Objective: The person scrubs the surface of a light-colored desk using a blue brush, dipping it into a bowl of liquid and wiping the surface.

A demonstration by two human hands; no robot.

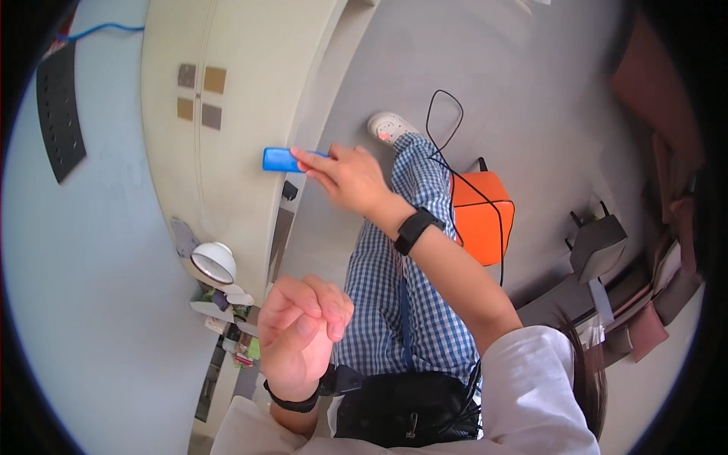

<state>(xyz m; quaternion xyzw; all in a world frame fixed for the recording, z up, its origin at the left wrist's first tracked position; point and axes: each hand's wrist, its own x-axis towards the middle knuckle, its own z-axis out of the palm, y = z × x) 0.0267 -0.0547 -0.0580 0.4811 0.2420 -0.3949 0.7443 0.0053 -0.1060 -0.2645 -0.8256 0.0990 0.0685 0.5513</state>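
Note:
In my right hand is a flat, blue rectangular object, pinched between thumb and fingers at its right end. Its other end lies over the front edge of a long cream-coloured surface; I cannot tell whether it touches there. What kind of thing it is does not show clearly. Nearer to my body, my left hand is raised with its fingers curled in toward the thumb, and nothing shows in it. A black band circles the left wrist, and a black watch sits on the right.
Small square patches mark the cream surface. A white dome-shaped thing stands at its near end beside small clutter. An orange stool-like block with a black cable over it stands right of my legs. A grey stool is farther right.

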